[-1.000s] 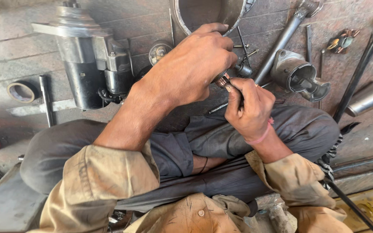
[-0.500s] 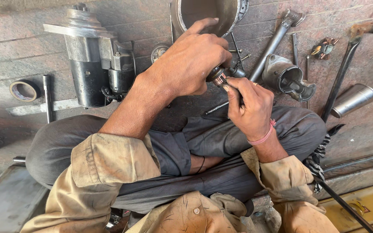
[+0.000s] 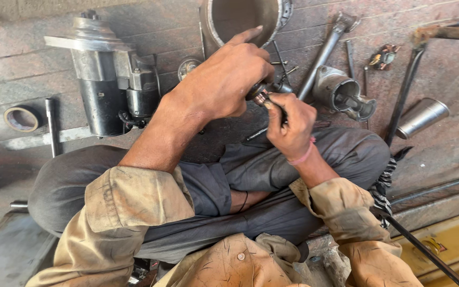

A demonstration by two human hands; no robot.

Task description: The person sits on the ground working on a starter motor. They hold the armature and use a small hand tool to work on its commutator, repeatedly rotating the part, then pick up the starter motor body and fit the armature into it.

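While clamped between both sets of fingers, small metal part (image 3: 261, 95) steadied — left hand (image 3: 224, 85) wrapped around, right hand (image 3: 290, 125) pinching beneath, tool hidden.

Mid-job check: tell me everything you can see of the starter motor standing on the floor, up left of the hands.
The starter motor stands on the paved floor, its dull silver cast nose housing with a wide flange toward the top of the view. Below is a black cylindrical body, with a smaller grey solenoid fixed along its right side and dark wiring at the base. It looks worn and dusty. Neither the left hand nor the right hand touches it; a flat metal strip lies by its foot.
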